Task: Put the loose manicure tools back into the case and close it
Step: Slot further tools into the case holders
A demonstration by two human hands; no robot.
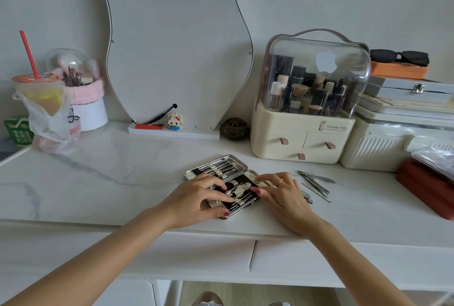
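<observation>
A silver manicure case (216, 165) lies open on the white marble table, black inside, with several metal tools strapped into both halves. My left hand (201, 197) rests flat on the near half, its fingers spread over the tools and its thumb at the front edge. My right hand (282, 192) presses on the right edge of the same half, thumb on the lining. Several loose metal tools (315, 183), among them nippers and thin sticks, lie on the table just right of my right hand. Whether my right hand pinches a tool is hidden.
A cream cosmetics organiser (304, 119) with a clear dome stands behind the case. Stacked boxes (403, 119) and a red-brown pad (427, 188) fill the right side. A wavy mirror (177, 43), a drink cup in a bag (41, 99) and a brush holder (83, 99) stand at the back and left.
</observation>
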